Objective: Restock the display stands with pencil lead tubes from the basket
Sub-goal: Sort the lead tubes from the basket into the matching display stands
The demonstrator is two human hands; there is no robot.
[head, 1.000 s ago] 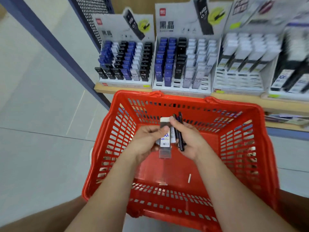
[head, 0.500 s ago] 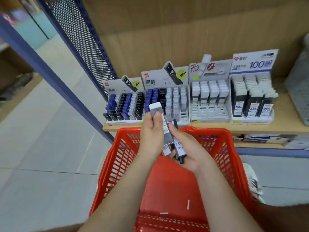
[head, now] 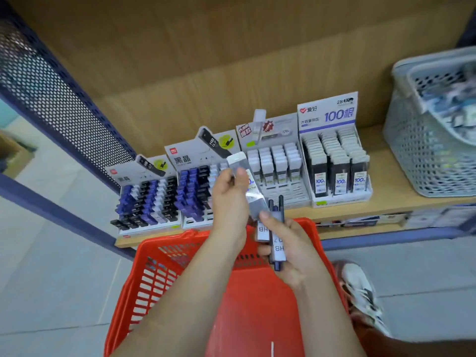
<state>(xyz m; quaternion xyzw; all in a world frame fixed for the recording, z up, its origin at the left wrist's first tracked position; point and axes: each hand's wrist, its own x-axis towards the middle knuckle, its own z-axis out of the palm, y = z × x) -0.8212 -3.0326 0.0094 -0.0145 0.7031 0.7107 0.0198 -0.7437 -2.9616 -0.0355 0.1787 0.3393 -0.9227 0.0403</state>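
- Fingers (head: 224,174) of left hand (head: 228,202): curled, pinching the wide white-capped lead tube (head: 251,186) between thumb and fingertips, raised mid-frame in front of the display stands.
- Fingers (head: 265,216) of right hand (head: 291,253): wrapped round a bundle of slim HB tubes (head: 277,247), just above the far rim of the red basket (head: 167,240); thumb tip at the wide tube's lower end, touching or just short, cannot tell which.
- Likely destination, judging by the matching white caps: third stand (head: 286,190), right of centre on the shelf (head: 391,199), with front slots that look unfilled.
- Draw the wide tube fully clear of the bundle before reaching.
- Turn cap uppermost and label forward, matching the neighbours.
- Lower straight into a free front slot, without nudging the standing rows behind.
- Hold the bundle over the basket, so that anything slipping lands inside rather than on the floor.
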